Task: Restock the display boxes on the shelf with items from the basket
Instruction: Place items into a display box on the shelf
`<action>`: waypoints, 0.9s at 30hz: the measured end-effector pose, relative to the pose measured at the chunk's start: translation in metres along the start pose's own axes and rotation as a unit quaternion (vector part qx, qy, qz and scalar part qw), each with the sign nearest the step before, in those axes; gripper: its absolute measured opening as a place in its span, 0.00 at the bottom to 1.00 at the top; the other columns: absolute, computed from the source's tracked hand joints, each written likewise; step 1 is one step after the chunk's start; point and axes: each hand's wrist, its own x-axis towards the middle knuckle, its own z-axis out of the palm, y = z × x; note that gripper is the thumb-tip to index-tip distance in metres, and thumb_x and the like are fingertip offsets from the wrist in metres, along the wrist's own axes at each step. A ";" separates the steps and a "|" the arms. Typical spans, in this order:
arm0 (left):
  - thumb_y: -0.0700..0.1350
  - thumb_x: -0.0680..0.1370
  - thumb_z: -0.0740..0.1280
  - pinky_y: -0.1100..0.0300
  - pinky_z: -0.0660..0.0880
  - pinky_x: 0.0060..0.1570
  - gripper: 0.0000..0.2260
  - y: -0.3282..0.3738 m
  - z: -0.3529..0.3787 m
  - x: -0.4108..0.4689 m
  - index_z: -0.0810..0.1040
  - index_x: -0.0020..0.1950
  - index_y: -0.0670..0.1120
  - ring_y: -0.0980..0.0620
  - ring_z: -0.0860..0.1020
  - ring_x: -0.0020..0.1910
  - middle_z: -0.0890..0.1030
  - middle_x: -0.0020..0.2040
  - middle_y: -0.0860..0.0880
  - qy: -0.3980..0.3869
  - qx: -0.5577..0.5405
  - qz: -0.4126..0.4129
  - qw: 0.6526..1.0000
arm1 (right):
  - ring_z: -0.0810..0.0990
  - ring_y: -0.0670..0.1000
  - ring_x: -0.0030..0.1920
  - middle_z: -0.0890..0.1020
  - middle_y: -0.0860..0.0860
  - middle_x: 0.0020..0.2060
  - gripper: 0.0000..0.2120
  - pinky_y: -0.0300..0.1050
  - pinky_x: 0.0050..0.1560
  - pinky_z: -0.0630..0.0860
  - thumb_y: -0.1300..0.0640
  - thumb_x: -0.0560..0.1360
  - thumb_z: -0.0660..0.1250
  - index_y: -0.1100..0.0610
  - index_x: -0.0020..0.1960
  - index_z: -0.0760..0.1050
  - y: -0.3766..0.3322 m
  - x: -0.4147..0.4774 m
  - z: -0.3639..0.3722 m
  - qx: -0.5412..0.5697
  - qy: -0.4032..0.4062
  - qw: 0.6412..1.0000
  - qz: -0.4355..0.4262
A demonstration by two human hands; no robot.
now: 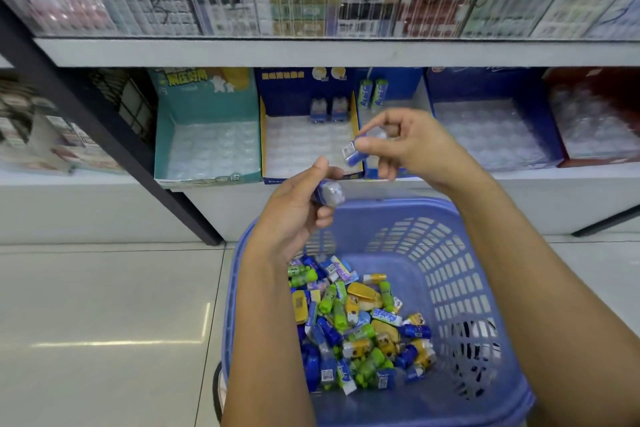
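- Head camera view, looking down past two bare forearms into a blue plastic basket over a pale tiled floor.
- At the basket bottom lies a loose heap of small packs in blue, green and yellow. There is plenty left to shelve.
- Above the basket's far rim, the left hand has its grip closed round a small blue pack.
- Slightly farther and higher, the right hand pinches a second blue pack between thumb and forefinger.
- Just behind the hands, on the lower shelf, sits a blue display box with yellow inner walls.
- Two similar blue items stand upright at the back of this box. The clear moulded tray in front of them looks unfilled.
- To its left is a teal box with a bare tray. To its right, two green tubes stand in the next box, then come a dark blue box and a red box.
- The step in hand appears to be seating the two blue packs in the blue and yellow box.
- To do it well, set each pack upright in a tray pocket beside the pair at the back. Fill from back to front, placing one hand's pack at a time, with labels facing out.
- Farthest away, an upper shelf carries clear-fronted packages, too blurred to read.
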 end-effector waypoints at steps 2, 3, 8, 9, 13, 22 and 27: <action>0.56 0.76 0.63 0.68 0.64 0.22 0.15 0.000 0.001 0.001 0.78 0.46 0.44 0.58 0.65 0.23 0.76 0.30 0.51 0.038 -0.019 0.010 0.999 | 0.64 0.47 0.20 0.71 0.50 0.22 0.22 0.40 0.26 0.63 0.41 0.68 0.71 0.54 0.31 0.65 0.001 0.022 0.003 -0.115 0.095 0.989 -0.003; 0.56 0.77 0.62 0.68 0.65 0.22 0.15 -0.001 0.001 0.002 0.78 0.46 0.44 0.58 0.66 0.23 0.76 0.30 0.52 0.063 -0.039 0.018 0.997 | 0.60 0.46 0.21 0.64 0.49 0.21 0.26 0.41 0.28 0.59 0.39 0.69 0.70 0.54 0.29 0.60 0.001 0.034 0.005 -0.169 0.128 0.977 -0.014; 0.51 0.78 0.65 0.67 0.77 0.35 0.12 -0.003 -0.008 0.007 0.79 0.47 0.42 0.56 0.80 0.34 0.83 0.37 0.49 0.154 -0.105 0.053 0.981 | 0.74 0.54 0.35 0.75 0.59 0.31 0.23 0.47 0.36 0.67 0.40 0.70 0.69 0.60 0.35 0.71 -0.003 0.077 0.010 -0.390 0.099 0.915 -0.022; 0.49 0.78 0.65 0.66 0.78 0.38 0.11 -0.002 -0.011 0.008 0.80 0.48 0.41 0.55 0.82 0.37 0.84 0.39 0.48 0.159 -0.127 0.059 0.977 | 0.76 0.55 0.39 0.79 0.59 0.35 0.21 0.47 0.39 0.68 0.41 0.72 0.68 0.61 0.38 0.74 -0.003 0.083 0.009 -0.419 0.080 0.904 -0.025; 0.44 0.80 0.63 0.62 0.80 0.43 0.11 -0.001 -0.018 0.011 0.77 0.54 0.36 0.49 0.84 0.45 0.84 0.47 0.43 0.175 -0.188 0.053 0.965 | 0.77 0.59 0.49 0.78 0.61 0.45 0.22 0.45 0.42 0.67 0.43 0.76 0.63 0.64 0.48 0.78 0.001 0.098 0.006 -0.537 0.024 0.842 -0.040; 0.41 0.80 0.63 0.59 0.81 0.48 0.10 -0.008 -0.026 0.016 0.77 0.57 0.36 0.47 0.83 0.50 0.81 0.55 0.41 0.196 -0.206 0.028 0.958 | 0.73 0.57 0.49 0.68 0.54 0.42 0.19 0.44 0.40 0.62 0.47 0.77 0.64 0.64 0.43 0.76 0.003 0.108 -0.005 -0.579 -0.051 0.812 -0.049; 0.39 0.80 0.62 0.57 0.81 0.48 0.08 -0.006 -0.028 0.019 0.78 0.52 0.35 0.44 0.83 0.51 0.82 0.52 0.40 0.196 -0.234 0.024 0.952 | 0.70 0.55 0.35 0.71 0.58 0.35 0.16 0.47 0.33 0.64 0.58 0.76 0.62 0.63 0.32 0.69 -0.012 0.113 0.010 -0.633 -0.091 0.769 0.010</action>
